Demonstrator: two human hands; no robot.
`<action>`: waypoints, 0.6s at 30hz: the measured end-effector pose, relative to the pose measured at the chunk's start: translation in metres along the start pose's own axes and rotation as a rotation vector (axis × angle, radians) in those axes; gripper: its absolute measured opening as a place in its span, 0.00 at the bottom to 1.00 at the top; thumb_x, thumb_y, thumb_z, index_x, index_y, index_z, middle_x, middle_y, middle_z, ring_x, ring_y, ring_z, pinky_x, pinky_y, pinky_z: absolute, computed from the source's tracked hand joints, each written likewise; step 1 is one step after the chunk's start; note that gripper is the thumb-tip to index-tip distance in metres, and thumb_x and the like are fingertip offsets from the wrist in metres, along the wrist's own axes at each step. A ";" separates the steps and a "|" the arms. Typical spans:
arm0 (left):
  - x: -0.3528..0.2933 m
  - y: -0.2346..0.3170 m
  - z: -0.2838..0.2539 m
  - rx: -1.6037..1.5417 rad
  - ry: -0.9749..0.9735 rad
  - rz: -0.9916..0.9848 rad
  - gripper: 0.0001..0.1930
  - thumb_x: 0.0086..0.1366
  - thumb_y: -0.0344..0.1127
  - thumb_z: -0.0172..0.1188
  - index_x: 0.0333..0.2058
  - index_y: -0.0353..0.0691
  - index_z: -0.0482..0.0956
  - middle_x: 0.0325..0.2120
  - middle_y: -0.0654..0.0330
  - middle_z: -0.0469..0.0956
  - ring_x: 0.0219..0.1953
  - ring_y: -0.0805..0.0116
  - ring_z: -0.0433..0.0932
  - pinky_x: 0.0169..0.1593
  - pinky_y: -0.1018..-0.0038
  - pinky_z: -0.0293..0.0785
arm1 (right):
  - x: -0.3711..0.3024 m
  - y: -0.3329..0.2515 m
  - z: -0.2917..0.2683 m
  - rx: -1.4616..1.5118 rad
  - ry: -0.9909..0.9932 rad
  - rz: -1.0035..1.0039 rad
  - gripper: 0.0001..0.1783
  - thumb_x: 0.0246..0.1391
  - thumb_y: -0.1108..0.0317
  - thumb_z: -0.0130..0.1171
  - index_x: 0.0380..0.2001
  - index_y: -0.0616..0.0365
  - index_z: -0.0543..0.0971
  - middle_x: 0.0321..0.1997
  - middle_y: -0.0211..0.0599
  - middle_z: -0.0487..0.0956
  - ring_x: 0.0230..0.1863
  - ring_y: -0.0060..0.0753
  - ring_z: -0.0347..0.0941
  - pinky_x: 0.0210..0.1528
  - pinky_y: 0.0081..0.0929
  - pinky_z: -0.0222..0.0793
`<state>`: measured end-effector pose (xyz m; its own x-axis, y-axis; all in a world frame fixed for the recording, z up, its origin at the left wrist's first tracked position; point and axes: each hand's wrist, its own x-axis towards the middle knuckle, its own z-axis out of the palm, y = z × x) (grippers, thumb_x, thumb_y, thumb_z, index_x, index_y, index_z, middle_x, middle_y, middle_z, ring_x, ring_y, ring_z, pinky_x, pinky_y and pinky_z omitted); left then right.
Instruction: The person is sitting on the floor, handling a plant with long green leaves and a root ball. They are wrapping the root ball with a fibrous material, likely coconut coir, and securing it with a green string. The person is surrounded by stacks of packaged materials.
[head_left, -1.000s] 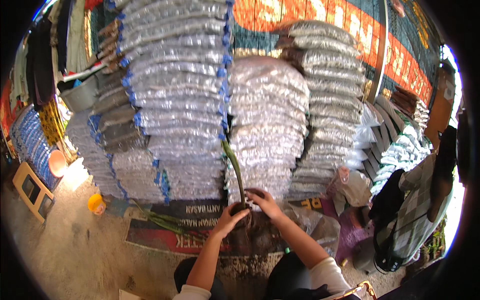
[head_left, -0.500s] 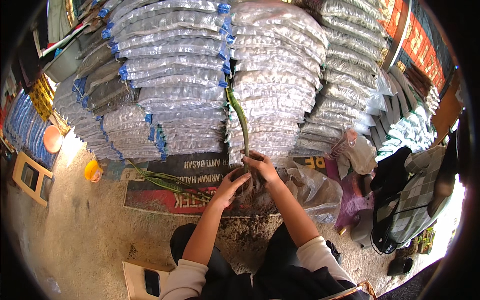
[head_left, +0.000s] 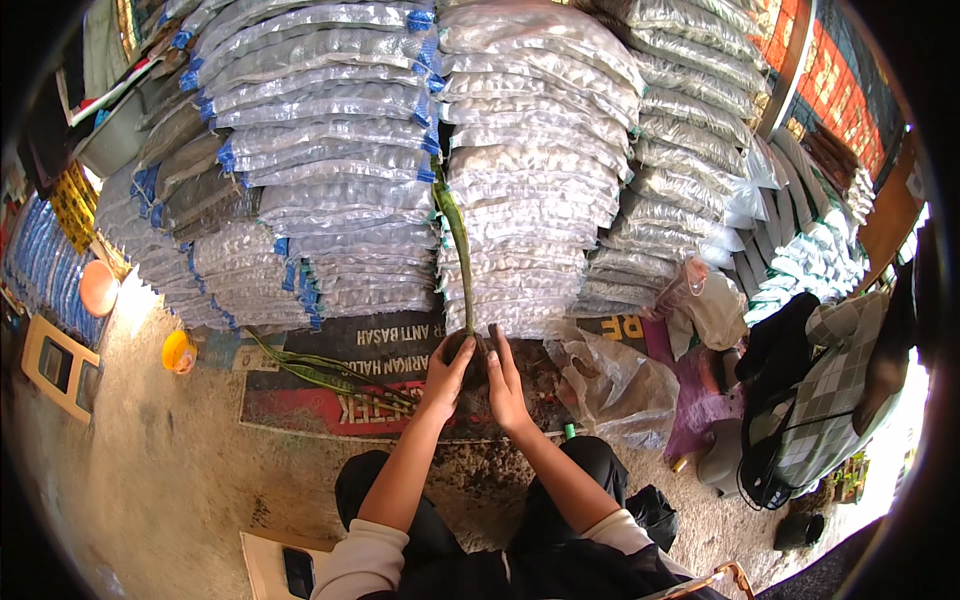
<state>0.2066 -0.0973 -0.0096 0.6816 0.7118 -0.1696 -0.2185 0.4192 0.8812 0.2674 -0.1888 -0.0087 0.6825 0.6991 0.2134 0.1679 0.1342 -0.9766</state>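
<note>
A long, narrow green snake plant leaf (head_left: 458, 235) stands upright in front of the stacked bags, its base between my two hands. My left hand (head_left: 447, 378) curls round the dark, soil-coloured base from the left. On the other side, my right hand (head_left: 507, 388) lies with fingers stretched out and pointing away, its palm turned toward the base. My hands hide most of the base and whatever is under it. More snake plant leaves (head_left: 325, 378) lie on a dark printed sheet (head_left: 290, 408) to the left of my hands.
Tall stacks of filled clear bags (head_left: 540, 180) rise at the far side. A crumpled plastic sheet (head_left: 620, 385) lies to the right. An orange-yellow tub (head_left: 180, 352) and a stool (head_left: 60, 367) stand left. A phone (head_left: 298, 572) rests near my left leg; another person (head_left: 835, 390) is at the right.
My right hand has come down off the leaf's stem, its fingers now straightened beside the base. My left hand has moved up against the base. The leaf still stands upright.
</note>
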 end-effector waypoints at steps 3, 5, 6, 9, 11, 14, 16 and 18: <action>0.000 -0.010 0.010 -0.046 0.197 0.046 0.22 0.60 0.47 0.56 0.44 0.33 0.71 0.41 0.59 0.72 0.44 0.72 0.69 0.47 0.76 0.64 | 0.002 0.011 -0.002 -0.043 0.016 -0.078 0.29 0.62 0.59 0.36 0.60 0.67 0.51 0.64 0.53 0.52 0.66 0.45 0.46 0.64 0.32 0.42; -0.004 -0.005 0.014 0.073 0.148 0.073 0.22 0.61 0.49 0.53 0.44 0.34 0.71 0.39 0.60 0.72 0.42 0.73 0.69 0.44 0.76 0.64 | 0.001 0.014 0.000 -0.086 0.025 -0.118 0.28 0.62 0.59 0.35 0.60 0.67 0.51 0.64 0.54 0.52 0.66 0.46 0.45 0.64 0.33 0.42; -0.004 -0.008 0.014 0.087 0.131 0.078 0.22 0.62 0.48 0.53 0.44 0.34 0.71 0.38 0.60 0.72 0.41 0.73 0.69 0.43 0.76 0.64 | -0.002 0.014 0.001 -0.124 0.033 -0.134 0.28 0.62 0.59 0.35 0.60 0.67 0.51 0.64 0.54 0.51 0.66 0.47 0.45 0.64 0.34 0.42; 0.000 -0.020 0.007 0.071 0.101 0.119 0.21 0.62 0.48 0.52 0.43 0.34 0.71 0.35 0.61 0.72 0.39 0.73 0.69 0.41 0.74 0.65 | -0.004 0.009 0.009 -0.224 0.048 -0.168 0.28 0.61 0.59 0.36 0.60 0.67 0.52 0.64 0.55 0.51 0.66 0.50 0.45 0.64 0.36 0.43; -0.001 -0.021 0.006 -0.024 0.065 0.105 0.22 0.62 0.48 0.52 0.44 0.33 0.70 0.35 0.60 0.72 0.39 0.73 0.69 0.42 0.74 0.65 | -0.006 0.006 0.010 -0.265 0.038 -0.174 0.28 0.61 0.60 0.37 0.60 0.67 0.52 0.64 0.54 0.51 0.66 0.50 0.45 0.64 0.35 0.43; -0.009 -0.007 0.012 -0.041 0.171 0.011 0.23 0.62 0.49 0.51 0.46 0.34 0.69 0.38 0.60 0.72 0.41 0.72 0.70 0.43 0.74 0.65 | -0.002 -0.004 0.007 -0.288 0.004 -0.173 0.28 0.60 0.61 0.40 0.59 0.66 0.54 0.63 0.52 0.53 0.65 0.48 0.48 0.63 0.33 0.45; -0.007 -0.005 0.011 0.009 0.225 -0.028 0.25 0.62 0.50 0.51 0.48 0.34 0.68 0.39 0.60 0.72 0.42 0.71 0.70 0.44 0.74 0.65 | -0.001 -0.008 0.004 -0.299 0.006 -0.154 0.27 0.59 0.62 0.44 0.58 0.66 0.56 0.62 0.52 0.57 0.63 0.48 0.52 0.61 0.34 0.48; -0.005 -0.004 0.006 0.011 0.247 -0.046 0.26 0.62 0.51 0.50 0.50 0.35 0.67 0.41 0.60 0.71 0.43 0.71 0.70 0.45 0.74 0.64 | 0.000 -0.015 0.002 -0.330 0.037 -0.141 0.26 0.57 0.64 0.47 0.56 0.67 0.59 0.59 0.52 0.60 0.60 0.47 0.56 0.60 0.34 0.51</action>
<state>0.2083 -0.1060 -0.0092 0.4994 0.8085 -0.3112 -0.1823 0.4492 0.8746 0.2631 -0.1894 0.0064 0.6604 0.6631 0.3524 0.4787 -0.0102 -0.8779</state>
